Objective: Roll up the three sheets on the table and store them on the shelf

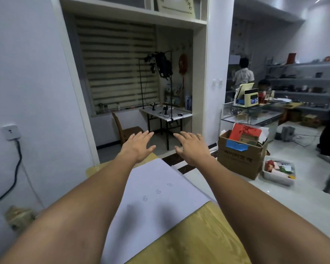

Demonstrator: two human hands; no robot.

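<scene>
A white sheet [156, 193] with faint numbers printed on it lies flat on the yellow-clothed table [194, 237], reaching to the far edge; whether more sheets lie under it I cannot tell. My left hand [138, 145] and my right hand [193, 147] stretch out side by side past the sheet's far edge, palms down, fingers straight and spread. Both hands hold nothing. My forearms cover the sheet's left and right sides. A white shelf [133, 12] runs across the top of the alcove ahead.
A white wall with a socket [10, 132] and hanging cable stands at the left. Beyond the table are a chair [126, 130], a small white desk [166, 114] and a camera stand. A cardboard box [240, 155] and a plastic tray [278, 172] sit on the floor at right. People stand by a counter.
</scene>
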